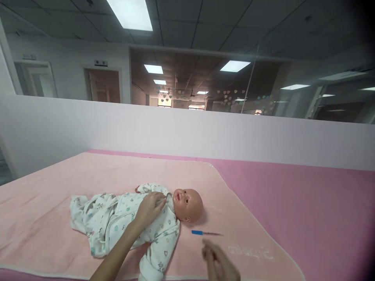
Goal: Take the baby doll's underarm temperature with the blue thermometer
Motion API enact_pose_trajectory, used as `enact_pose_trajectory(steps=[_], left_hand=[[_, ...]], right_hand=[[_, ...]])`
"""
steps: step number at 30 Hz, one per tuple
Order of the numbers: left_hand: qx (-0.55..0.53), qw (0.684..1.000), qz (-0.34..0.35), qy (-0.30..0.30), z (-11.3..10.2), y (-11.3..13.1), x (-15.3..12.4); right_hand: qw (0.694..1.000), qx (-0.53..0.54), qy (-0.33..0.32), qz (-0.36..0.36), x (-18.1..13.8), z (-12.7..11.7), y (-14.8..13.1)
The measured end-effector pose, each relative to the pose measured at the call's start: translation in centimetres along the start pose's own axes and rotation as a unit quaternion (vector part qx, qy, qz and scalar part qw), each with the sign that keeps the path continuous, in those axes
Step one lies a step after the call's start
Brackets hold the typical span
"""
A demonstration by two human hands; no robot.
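Note:
A bald baby doll (pixel 189 205) lies on its back, head to the right, dressed in a white patterned baby romper (pixel 125 210). My left hand (pixel 150 208) is over the doll's upper chest, fingers and thumb closed on the romper's front near the collar. Below the head, a thin stick-like tool with a blue end (pixel 197 232) and a dark, narrow shaft lies on the mat; its kind is unclear. My right hand (pixel 219 261) is just below this tool, apart from it, its fingers curled together and slightly blurred. Whatever may be between them is hidden.
A peach mat (pixel 52 171) with pale lettering at its lower right lies over a pink table cover (pixel 287 195). A low white wall (pixel 205 132) runs along the far side, with glass panes above it.

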State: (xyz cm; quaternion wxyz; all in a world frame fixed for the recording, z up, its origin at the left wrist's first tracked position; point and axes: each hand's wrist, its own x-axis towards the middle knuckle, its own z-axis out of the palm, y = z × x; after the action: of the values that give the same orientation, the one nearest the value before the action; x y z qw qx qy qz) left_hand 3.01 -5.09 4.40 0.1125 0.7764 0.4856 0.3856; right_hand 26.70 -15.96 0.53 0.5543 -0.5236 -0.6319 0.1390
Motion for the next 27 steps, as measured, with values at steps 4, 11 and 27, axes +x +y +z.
enact_pose_trajectory(steps=[4, 11, 27], left_hand=[[0.036, 0.999, -0.01, -0.01, 1.8, -1.5, -0.8], [-0.013, 1.0, -0.023, 0.016, 1.8, -1.5, -2.4], [0.023, 0.999, -0.002, 0.032, 2.0, -1.3, -2.8]], right_hand=[[0.971, -0.237, 0.03, 0.014, 2.2, -1.5, 5.4], [0.966, -0.236, -0.098, 0.042, 1.8, -3.0, 8.0], [0.979, 0.083, -0.151, 0.111, 10.9, -6.2, -4.6]])
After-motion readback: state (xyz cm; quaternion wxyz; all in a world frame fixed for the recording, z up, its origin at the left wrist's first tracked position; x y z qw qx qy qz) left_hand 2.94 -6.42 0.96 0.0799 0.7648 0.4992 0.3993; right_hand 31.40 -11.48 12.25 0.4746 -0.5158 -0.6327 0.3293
